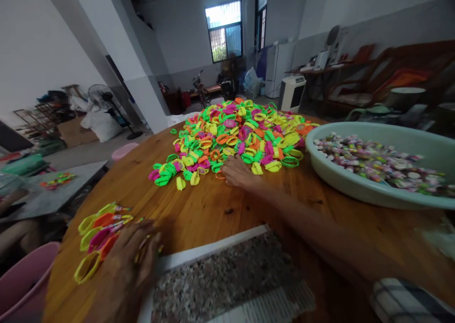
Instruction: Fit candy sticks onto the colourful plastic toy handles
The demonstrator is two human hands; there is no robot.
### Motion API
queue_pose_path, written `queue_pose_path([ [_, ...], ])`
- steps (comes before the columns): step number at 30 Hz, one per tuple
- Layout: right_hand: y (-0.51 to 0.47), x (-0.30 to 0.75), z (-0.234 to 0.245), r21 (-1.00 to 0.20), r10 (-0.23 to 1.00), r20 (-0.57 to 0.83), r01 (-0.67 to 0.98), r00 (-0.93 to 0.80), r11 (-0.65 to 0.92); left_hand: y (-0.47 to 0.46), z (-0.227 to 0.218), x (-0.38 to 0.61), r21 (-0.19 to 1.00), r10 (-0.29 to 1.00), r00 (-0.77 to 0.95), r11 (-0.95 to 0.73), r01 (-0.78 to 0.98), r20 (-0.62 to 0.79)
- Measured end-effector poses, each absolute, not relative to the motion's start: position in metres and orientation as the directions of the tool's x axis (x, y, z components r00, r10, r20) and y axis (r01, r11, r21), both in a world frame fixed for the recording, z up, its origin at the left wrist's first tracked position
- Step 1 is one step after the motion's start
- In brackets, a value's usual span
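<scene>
At the near edge of a heap of bright toy wristwatches [231,138], my right hand [239,172] reaches in with its fingers bent down and closed. An orange band lies right at its fingertips; what they grip is hidden. My left hand [130,252] is low on the left, its fingers curled around small coloured pieces that I cannot make out. Just beyond it lies a row of yellow, orange and pink toy watches [98,235] with small bits at their ends. Before me a speckled stone slab [223,275] rests on printed paper [273,309].
A pale green basin [341,185] full of small wrapped pieces [384,164] stands to the right on the round wooden table [192,209]. On the left are a pink bucket [28,285], a low grey table [53,202] and part of another person.
</scene>
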State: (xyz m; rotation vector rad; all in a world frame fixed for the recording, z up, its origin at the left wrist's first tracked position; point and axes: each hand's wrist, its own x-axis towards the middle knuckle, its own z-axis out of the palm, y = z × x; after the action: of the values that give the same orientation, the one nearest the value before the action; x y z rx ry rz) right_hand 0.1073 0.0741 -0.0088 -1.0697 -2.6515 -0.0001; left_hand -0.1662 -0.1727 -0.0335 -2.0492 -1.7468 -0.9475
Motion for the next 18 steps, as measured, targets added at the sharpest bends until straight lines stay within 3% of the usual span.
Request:
queue_pose_path([
  [4, 0.039, 0.098, -0.011, -0.295, 0.693, 0.241, 0.629, -0.679, 0.719, -0.147, -0.036, -0.117, 0.597, 0.905, -0.135, -0.149, 0.788, 0.404],
  [7, 0.001, 0.100, -0.016, -0.456, 0.659, 0.204, 0.525, -0.724, 0.719, -0.133, -0.036, -0.088, 0.828, 0.959, -0.145, -0.127, 0.547, 0.242],
  [9, -0.023, 0.107, -0.018, -0.649, 0.630, 0.180, 0.390, -0.755, 0.653, -0.130, -0.035, -0.074, 0.903, 0.971, -0.112, -0.149, 0.403, 0.210],
  [11, -0.041, 0.115, -0.019, -0.856, 0.626, 0.157, 0.211, -0.764, 0.472, -0.132, -0.035, -0.063, 0.939, 0.972, -0.122, -0.156, 0.307, 0.202],
  [13, -0.051, 0.124, -0.018, -0.942, 0.610, 0.139, 0.087, -0.780, 0.325, -0.136, -0.034, -0.056, 0.954, 0.968, -0.155, -0.151, 0.257, 0.195],
  [14, -0.052, 0.128, -0.017, -0.940, 0.584, 0.134, 0.084, -0.801, 0.332, -0.139, -0.034, -0.055, 0.957, 0.968, -0.166, -0.145, 0.253, 0.190],
  [16, -0.043, 0.135, -0.015, -0.843, 0.540, 0.136, 0.189, -0.830, 0.503, -0.142, -0.032, -0.055, 0.949, 0.964, -0.185, -0.131, 0.287, 0.189],
  [18, -0.022, 0.138, -0.014, -0.569, 0.601, 0.176, 0.417, -0.780, 0.708, -0.144, -0.029, -0.060, 0.915, 0.961, -0.179, -0.131, 0.382, 0.212],
])
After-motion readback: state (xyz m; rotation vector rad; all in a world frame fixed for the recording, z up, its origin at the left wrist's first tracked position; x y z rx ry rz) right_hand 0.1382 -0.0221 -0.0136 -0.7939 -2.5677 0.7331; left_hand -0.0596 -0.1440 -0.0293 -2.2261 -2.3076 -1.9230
